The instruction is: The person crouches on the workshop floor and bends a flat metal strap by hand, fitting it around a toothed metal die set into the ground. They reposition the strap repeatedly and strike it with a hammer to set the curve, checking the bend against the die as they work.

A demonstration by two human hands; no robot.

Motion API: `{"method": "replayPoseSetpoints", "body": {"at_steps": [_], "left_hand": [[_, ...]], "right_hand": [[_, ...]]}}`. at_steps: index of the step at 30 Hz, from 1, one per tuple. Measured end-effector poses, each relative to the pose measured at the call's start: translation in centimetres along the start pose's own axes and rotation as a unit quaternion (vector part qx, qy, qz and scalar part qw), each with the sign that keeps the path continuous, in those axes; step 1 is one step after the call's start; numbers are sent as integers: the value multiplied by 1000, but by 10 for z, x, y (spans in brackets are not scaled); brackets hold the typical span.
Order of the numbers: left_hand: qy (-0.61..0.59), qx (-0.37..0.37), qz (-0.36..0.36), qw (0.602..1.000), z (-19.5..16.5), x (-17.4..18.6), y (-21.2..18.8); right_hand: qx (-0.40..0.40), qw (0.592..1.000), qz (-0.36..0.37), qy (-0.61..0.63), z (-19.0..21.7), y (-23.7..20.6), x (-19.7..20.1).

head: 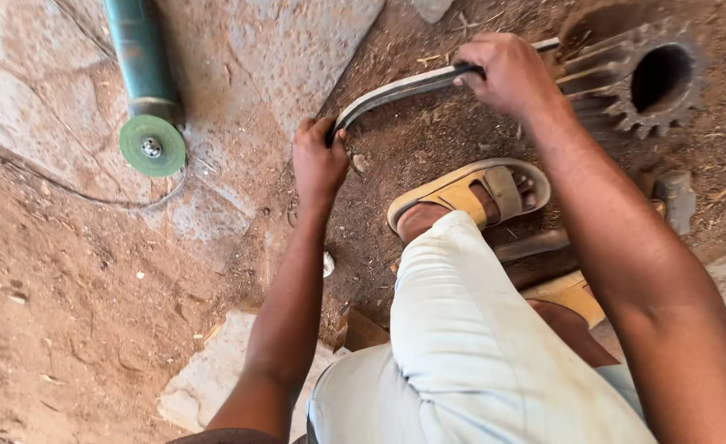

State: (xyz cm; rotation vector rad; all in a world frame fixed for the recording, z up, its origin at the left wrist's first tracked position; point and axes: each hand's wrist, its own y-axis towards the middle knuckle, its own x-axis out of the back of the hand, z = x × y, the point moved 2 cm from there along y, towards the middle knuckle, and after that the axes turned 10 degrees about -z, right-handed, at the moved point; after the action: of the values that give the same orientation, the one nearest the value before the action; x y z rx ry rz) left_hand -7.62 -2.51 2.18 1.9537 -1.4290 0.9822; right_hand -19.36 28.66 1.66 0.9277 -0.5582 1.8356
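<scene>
Two hands hold one long, curved metal strip (pixel 404 86). The left hand (pixel 317 160) is closed around the strip's lower end, near the middle of the view. The right hand (pixel 507 74) is closed around the strip higher up, at about 1 o'clock. The far end of the strip rests against one big metal gear (pixel 626 78) at 2 o'clock. The gear has a round hole, dark inside, so I cannot tell what is in it. One green grinder (pixel 145 82) with a green disc lies on a flat stone (pixel 239 66) at 10 o'clock. Two yellow sandals show; one sandal (pixel 470 189) is under the strip on the dirt ground (pixel 75 288).
</scene>
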Motion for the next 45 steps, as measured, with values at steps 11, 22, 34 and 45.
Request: {"method": "replayPoseSetpoints", "body": {"at_steps": [11, 22, 34, 45], "left_hand": [[6, 15, -85, 996, 0, -5, -28], [52, 19, -23, 998, 8, -7, -18], [16, 52, -47, 997, 0, -5, -18], [-12, 122, -53, 991, 26, 31, -88]], "right_hand": [[63, 990, -51, -113, 12, -18, -18], [104, 965, -52, -237, -28, -40, -5], [103, 971, -29, -212, -22, -35, 15], [99, 951, 12, -291, -46, -38, 35]]}}
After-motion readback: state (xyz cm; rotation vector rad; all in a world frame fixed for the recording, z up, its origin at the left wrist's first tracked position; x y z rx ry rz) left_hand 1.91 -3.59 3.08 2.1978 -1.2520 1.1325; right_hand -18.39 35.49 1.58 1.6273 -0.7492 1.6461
